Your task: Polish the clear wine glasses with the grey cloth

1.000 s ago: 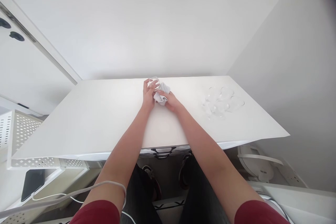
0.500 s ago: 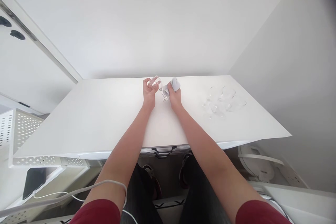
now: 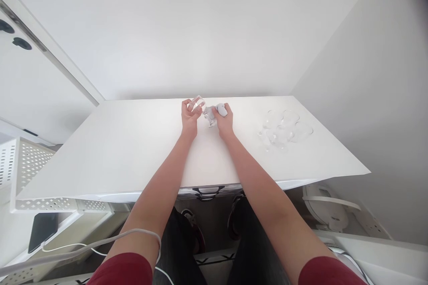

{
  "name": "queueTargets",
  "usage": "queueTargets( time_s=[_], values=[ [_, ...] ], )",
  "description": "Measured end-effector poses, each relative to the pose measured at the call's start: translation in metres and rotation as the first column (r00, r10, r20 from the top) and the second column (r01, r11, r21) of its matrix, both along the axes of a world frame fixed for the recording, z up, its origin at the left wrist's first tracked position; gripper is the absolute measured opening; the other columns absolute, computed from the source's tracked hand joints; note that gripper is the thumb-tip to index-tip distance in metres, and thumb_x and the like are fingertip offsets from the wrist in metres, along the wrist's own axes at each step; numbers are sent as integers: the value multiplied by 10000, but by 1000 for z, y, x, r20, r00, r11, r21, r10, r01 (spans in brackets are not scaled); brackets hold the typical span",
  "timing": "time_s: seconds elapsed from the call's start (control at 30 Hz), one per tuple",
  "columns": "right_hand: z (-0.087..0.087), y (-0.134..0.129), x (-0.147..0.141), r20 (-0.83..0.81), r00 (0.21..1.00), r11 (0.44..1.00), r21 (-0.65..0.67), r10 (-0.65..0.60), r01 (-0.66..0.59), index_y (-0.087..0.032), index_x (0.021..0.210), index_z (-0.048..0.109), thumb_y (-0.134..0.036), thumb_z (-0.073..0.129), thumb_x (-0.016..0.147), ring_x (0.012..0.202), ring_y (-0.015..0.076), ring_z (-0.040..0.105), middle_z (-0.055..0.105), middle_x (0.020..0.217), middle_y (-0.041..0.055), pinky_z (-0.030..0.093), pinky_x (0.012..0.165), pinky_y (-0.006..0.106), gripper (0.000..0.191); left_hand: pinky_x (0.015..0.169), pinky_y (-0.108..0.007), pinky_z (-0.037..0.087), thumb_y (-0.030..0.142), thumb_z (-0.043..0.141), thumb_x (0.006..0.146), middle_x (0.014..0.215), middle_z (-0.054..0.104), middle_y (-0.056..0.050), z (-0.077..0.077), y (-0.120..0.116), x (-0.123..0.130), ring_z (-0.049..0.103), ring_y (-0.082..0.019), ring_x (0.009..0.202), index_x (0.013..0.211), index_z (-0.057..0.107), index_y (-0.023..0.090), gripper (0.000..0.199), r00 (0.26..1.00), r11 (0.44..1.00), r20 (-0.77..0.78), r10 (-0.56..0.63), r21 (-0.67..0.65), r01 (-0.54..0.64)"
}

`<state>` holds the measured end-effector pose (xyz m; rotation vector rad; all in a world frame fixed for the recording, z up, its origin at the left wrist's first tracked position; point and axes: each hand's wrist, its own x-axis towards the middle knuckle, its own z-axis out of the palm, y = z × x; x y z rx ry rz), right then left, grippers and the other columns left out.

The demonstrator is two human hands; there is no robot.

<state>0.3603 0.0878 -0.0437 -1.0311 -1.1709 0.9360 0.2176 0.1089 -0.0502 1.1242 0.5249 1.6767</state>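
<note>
My left hand (image 3: 191,115) is closed around the bowl of a clear stemmed glass (image 3: 198,103), which is tilted with its rim toward the upper left. Bunched in my right hand (image 3: 225,120) is a pale grey cloth (image 3: 221,109). Part of that cloth lies against the glass's stem, near the foot. Both hands are close together over the back middle of the white tabletop (image 3: 133,151). To the right stand several more clear glasses (image 3: 284,131), grouped closely; their outlines are faint against the white.
A white wall (image 3: 207,31) rises behind the tabletop, and another wall closes the right side. At lower left are a white perforated basket (image 3: 36,160) and a dark flat device (image 3: 43,231). A white cable (image 3: 133,231) loops over my left forearm. Black handles (image 3: 209,192) sit below the front edge.
My right hand has shifted slightly and bunched the cloth tighter, with the cloth now against the stem. The left hand and the glass stay almost in place.
</note>
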Motion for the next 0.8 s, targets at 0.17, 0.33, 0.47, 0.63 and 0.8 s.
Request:
queueTargets(
  time_s=[0.17, 0.33, 0.47, 0.63, 0.8],
  values=[
    [10, -6, -5, -121, 922, 924, -61, 368, -376, -252, 849, 505, -855, 548, 854, 819, 190, 618, 646, 906, 38, 515, 686, 305, 604, 1032, -461, 550, 493, 935, 736, 1514, 588, -112, 1, 1, -3, 670, -326, 1307, 1102, 496, 297, 605, 997, 998, 51, 57, -14, -56],
    [2, -6, -7, 61, 950, 951, -75, 306, -301, -293, 1008, 496, -650, 823, 740, 737, 158, 595, 678, 858, -39, 482, 652, 271, 554, 1049, -459, 537, 466, 940, 732, 1503, 599, -108, 6, -5, -2, 664, -320, 1312, 1100, 508, 294, 593, 999, 1000, 37, 15, -23, -14],
    [3, -10, -12, 127, 951, 959, -63, 283, -277, -260, 1004, 610, -564, 845, 730, 736, 168, 591, 674, 882, -6, 495, 642, 296, 472, 992, -442, 572, 477, 936, 728, 1502, 613, -93, 10, -9, -1, 672, -322, 1291, 1117, 528, 302, 590, 997, 996, 41, -68, -50, 70],
    [12, -14, -14, -261, 760, 755, -142, 596, -640, -206, 974, 654, -673, 709, 820, 652, 183, 573, 645, 822, 45, 503, 565, 343, 494, 899, -411, 595, 530, 877, 782, 1529, 599, -79, 12, -10, -3, 657, -341, 1316, 1098, 555, 293, 510, 977, 976, 109, -184, -100, 195],
    [2, -10, -21, 33, 960, 955, -114, 277, -272, -222, 953, 652, -576, 862, 709, 710, 188, 609, 674, 831, 24, 531, 649, 338, 479, 900, -391, 589, 448, 944, 717, 1475, 635, -86, 12, -10, -2, 674, -326, 1279, 1104, 551, 294, 572, 992, 990, 105, -72, -115, 84]
  ],
)
